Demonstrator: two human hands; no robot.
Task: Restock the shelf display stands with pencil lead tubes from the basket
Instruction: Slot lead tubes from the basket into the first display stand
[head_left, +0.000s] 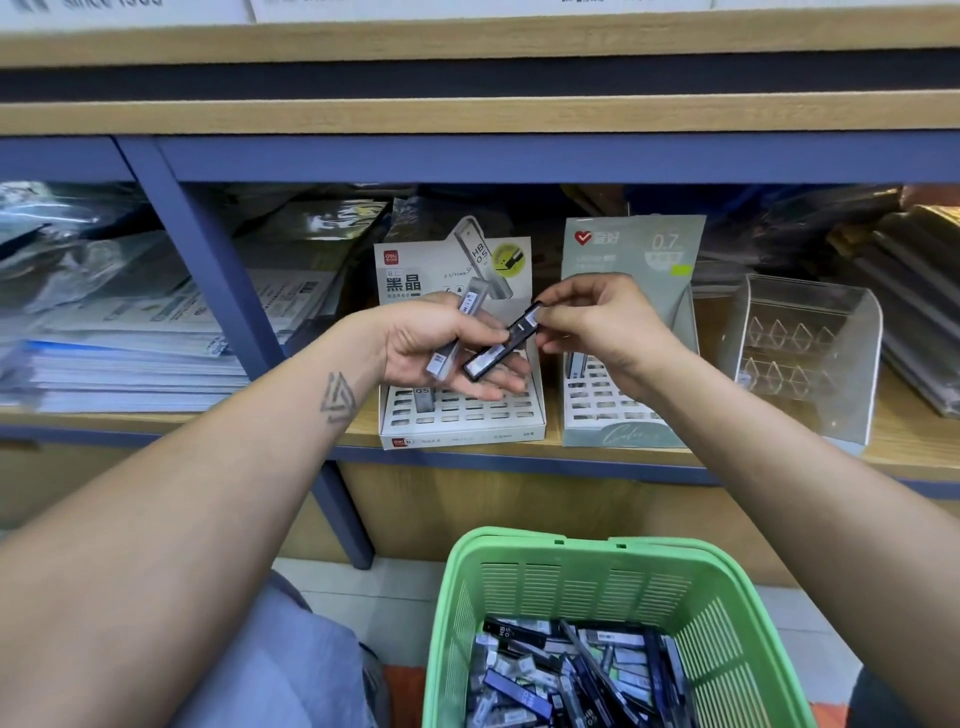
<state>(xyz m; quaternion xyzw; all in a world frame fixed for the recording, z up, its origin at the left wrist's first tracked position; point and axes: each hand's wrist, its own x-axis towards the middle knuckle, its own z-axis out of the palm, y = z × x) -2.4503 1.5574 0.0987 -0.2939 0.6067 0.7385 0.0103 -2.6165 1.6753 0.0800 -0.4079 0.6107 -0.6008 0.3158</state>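
A black lead tube (501, 347) lay slanted between both hands above the white display stand (462, 415); the right hand (597, 327) pinched its upper end with fingertips, while the left hand (447, 348) lay palm up under its lower end, fingers loosely curled round a clear grey tube (457, 332). It looked like the sorting step, tubes picked and checked before slotting. Next the black tube probably needed turning upright and lowering into a free slot, in this stand or the green-grey stand (623, 415) beside it. The green basket (597, 571) below held many more tubes
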